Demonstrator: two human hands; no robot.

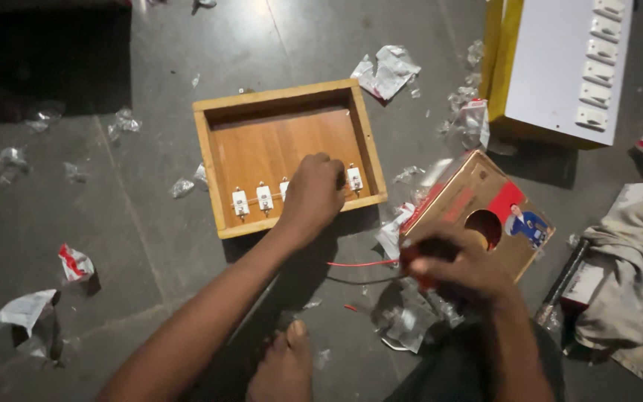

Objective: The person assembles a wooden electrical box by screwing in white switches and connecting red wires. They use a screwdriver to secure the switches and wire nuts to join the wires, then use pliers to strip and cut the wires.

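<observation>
Left hand (312, 195) closed over switches (263, 198) inside wooden box (289, 95), steadying them; right hand (461, 266) clamped on red-handled tool (412, 257) near red wire (359, 263).

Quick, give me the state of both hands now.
Left hand: closed over the switches inside the wooden box.
Right hand: closed on a red-handled tool.
</observation>
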